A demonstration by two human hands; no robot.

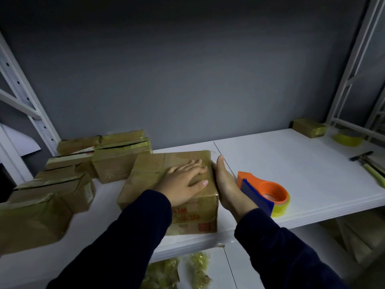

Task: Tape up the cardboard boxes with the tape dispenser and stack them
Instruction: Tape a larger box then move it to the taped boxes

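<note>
Box [150, 176] on white shelf [291, 167] | left hand [183, 181] spread flat on box top, likely smoothing tape | right hand [226, 184] straight-fingered against box's right side, bracing | tape dispenser [268, 191] parked just right of box | other boxes [48, 197] left of box

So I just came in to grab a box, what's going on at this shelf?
A person is working on a cardboard box on the white shelf. The left hand lies flat on its top, and the right hand rests against its right side. The tape dispenser lies on the shelf just right of that hand, held by neither. Other boxes sit to the left.
</note>
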